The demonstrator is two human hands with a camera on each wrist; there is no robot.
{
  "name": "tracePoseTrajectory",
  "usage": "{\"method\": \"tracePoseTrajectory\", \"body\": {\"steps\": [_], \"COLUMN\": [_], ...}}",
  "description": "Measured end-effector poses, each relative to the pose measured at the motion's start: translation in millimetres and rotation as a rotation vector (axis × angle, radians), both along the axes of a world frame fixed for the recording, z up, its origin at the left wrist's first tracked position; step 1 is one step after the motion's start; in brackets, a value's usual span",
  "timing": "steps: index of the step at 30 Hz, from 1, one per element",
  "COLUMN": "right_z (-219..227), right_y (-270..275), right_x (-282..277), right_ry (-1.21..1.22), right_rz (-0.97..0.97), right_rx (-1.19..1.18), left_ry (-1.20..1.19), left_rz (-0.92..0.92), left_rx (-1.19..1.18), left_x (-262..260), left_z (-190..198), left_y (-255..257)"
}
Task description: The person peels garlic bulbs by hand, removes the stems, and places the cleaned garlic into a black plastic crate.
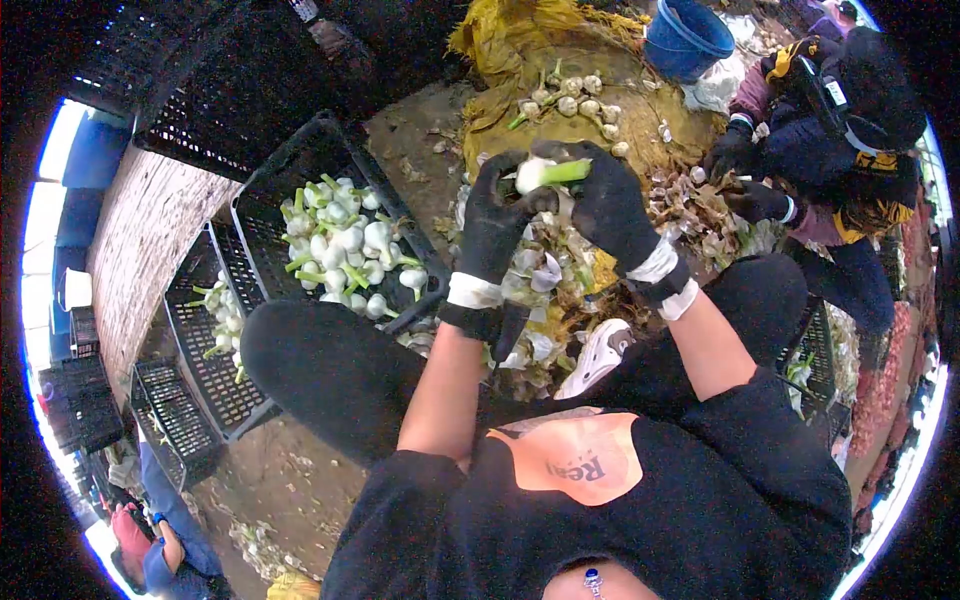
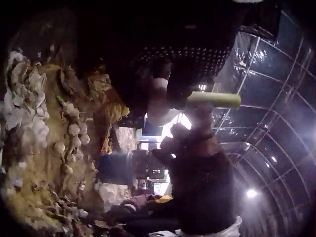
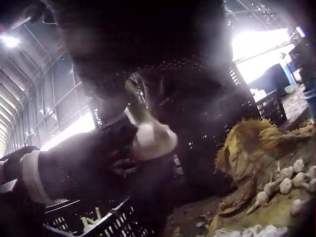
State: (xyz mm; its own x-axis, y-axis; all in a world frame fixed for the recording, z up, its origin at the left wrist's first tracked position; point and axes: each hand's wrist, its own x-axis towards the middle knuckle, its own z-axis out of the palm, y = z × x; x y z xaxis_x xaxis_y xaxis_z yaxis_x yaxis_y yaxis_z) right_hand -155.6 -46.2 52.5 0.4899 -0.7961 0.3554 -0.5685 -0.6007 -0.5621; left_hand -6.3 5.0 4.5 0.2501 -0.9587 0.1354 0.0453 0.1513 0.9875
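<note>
Both hands wear dark gloves with white bands at the wrists. In the head view, the left hand [image 1: 497,208] grips a white garlic bulb [image 1: 533,177] that has a short, cut green stem [image 1: 570,171]. Close against it, the right hand [image 1: 612,200] curls its fingers around the stem side. The left wrist view shows the stem [image 2: 217,99] jutting out sideways above the right hand [image 2: 200,182]. Seen from the right wrist, the pale bulb [image 3: 154,140] sits at the left hand's fingers, its stem pointing up toward the dark right glove.
A black crate [image 1: 335,135] of trimmed garlic stands left of the knees, another crate [image 1: 215,330] beside it. Ahead, several bulbs [image 1: 570,105] lie on a yellow sack [image 1: 500,60]. A blue bucket [image 1: 688,40] and a crouching person [image 1: 830,130] are at right. Peelings [image 1: 545,270] litter the ground.
</note>
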Motion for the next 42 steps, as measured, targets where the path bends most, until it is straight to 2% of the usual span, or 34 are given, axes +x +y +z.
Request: {"method": "tracePoseTrajectory", "body": {"steps": [1, 2, 4, 5, 6, 8, 9, 11, 12, 14, 16, 17, 18, 19, 20, 22, 23, 24, 25, 26, 28, 30, 31, 32, 34, 35, 37, 38, 39, 40, 41, 42], "right_z": [-16.0, -28.9, -44.7, -41.4, -31.9, -15.8, -22.6, -21.6, -19.6, -14.0, -13.8, -16.0, -17.0, -17.3, -13.6, -18.5, -15.9, -13.3, -9.6, -6.4, -2.8, -13.6, -18.7, -19.6, -22.3, -30.2, -48.8, -36.8, -12.6, 0.5, -21.8, -25.2], "right_y": [-1.9, -4.7, -9.5, -9.5, -8.9, -8.2, -9.9, -10.9, -10.7, -11.8, -15.3, -17.1, -19.8, -22.7, -23.7, -25.6, -22.4, -18.2, -11.6, -9.5, -8.5, -10.2, -12.1, -13.3, -15.7, -20.4, -30.3, -22.3, -6.2, 2.8, -2.2, -4.8], "right_x": [-1.1, -1.0, 0.7, -1.1, -2.5, -6.7, -8.8, -7.8, -6.8, -13.1, -14.4, -14.7, -16.4, -19.9, -19.7, -18.5, -11.4, -4.9, -1.2, -2.8, -6.5, -7.3, -7.3, -6.6, -4.5, -5.5, -9.0, -4.0, 5.6, 10.3, 6.5, 5.2], "right_ry": [-0.127, -0.128, -0.313, -0.357, -0.357, -0.529, -0.644, -0.642, -0.641, -0.592, -0.612, -0.720, -0.721, -0.600, -0.478, -0.490, -0.384, -0.280, -0.420, -0.421, -0.445, -0.522, -0.601, -0.601, -0.405, -0.405, -0.142, -0.143, -0.213, -0.282, -0.126, -0.127], "right_rz": [0.091, 0.087, 0.006, 0.025, 0.025, 0.066, 0.123, 0.109, 0.093, 0.096, 0.187, 0.210, 0.210, 0.233, 0.255, 0.330, 0.242, 0.154, 0.120, 0.118, 0.053, 0.082, 0.109, 0.109, 0.140, 0.141, 0.080, 0.080, 0.066, 0.052, 0.020, 0.019], "right_rx": [-0.032, -0.031, 0.215, 0.332, 0.332, 0.852, 0.896, 0.869, 0.841, 0.866, 0.678, 0.811, 0.810, 0.750, 0.690, 0.725, 0.626, 0.526, 0.635, 0.636, 0.850, 0.850, 0.848, 0.848, 0.500, 0.501, 0.069, 0.068, 0.214, 0.360, 0.142, 0.142], "left_ry": [0.062, 0.060, 0.024, -0.168, -0.167, -0.355, -0.354, -0.159, -0.159, 0.378, 0.409, 0.540, 0.672, 0.546, 0.548, -0.026, -0.106, -0.106, -0.059, -0.011, -0.071, 0.229, 0.229, 0.634, 1.038, 0.413, -0.213, 0.036, 0.286, 0.083, -0.128, -0.329], "left_rz": [-0.003, -0.007, -0.024, 0.063, 0.063, 0.133, 0.134, 0.083, 0.085, -0.073, -0.133, -0.113, -0.092, -0.081, -0.079, 0.105, 0.054, 0.052, 0.040, 0.028, 0.060, 0.003, 0.005, -0.065, -0.136, -0.079, -0.018, -0.014, -0.011, -0.038, -0.056, -0.067], "left_rx": [0.013, 0.015, 0.135, 0.088, 0.089, 0.009, 0.010, -0.007, -0.007, 0.165, 0.181, 0.169, 0.156, 0.111, 0.111, -0.072, 0.045, 0.046, 0.057, 0.066, 0.010, 0.082, 0.082, 0.164, 0.248, 0.110, -0.028, -0.051, -0.073, -0.056, -0.048, -0.052], "left_x": [-4.2, -6.2, -8.1, -9.8, -8.5, -5.2, -5.0, -3.9, -3.1, -1.6, -1.0, -5.3, -7.4, -4.2, -2.9, -0.9, 2.2, 1.3, -0.1, -1.0, 1.1, 3.8, 3.9, 3.5, 2.5, 2.0, -0.4, -5.4, -10.9, -6.5, -2.1, 2.2], "left_z": [2.9, 1.4, -3.1, 7.0, 5.7, 5.4, 6.3, 9.1, 10.7, 11.9, 1.5, 3.7, 5.7, 7.3, 7.9, 9.7, 10.6, 11.5, 12.3, 12.7, 7.3, 8.1, 5.9, 2.3, -6.2, -6.9, -15.4, -29.9, -44.2, -40.0, -35.8, -33.8], "left_y": [1.5, 1.2, 0.8, 2.6, 2.4, 1.2, 1.8, 3.0, 2.9, 2.4, 2.7, 2.6, 2.5, 2.9, 3.5, 3.5, 2.2, 3.6, 5.8, 7.2, 5.7, 7.8, 4.7, -1.0, -0.6, 4.3, 4.3, -2.7, -9.2, -5.6, -1.9, 1.8]}}
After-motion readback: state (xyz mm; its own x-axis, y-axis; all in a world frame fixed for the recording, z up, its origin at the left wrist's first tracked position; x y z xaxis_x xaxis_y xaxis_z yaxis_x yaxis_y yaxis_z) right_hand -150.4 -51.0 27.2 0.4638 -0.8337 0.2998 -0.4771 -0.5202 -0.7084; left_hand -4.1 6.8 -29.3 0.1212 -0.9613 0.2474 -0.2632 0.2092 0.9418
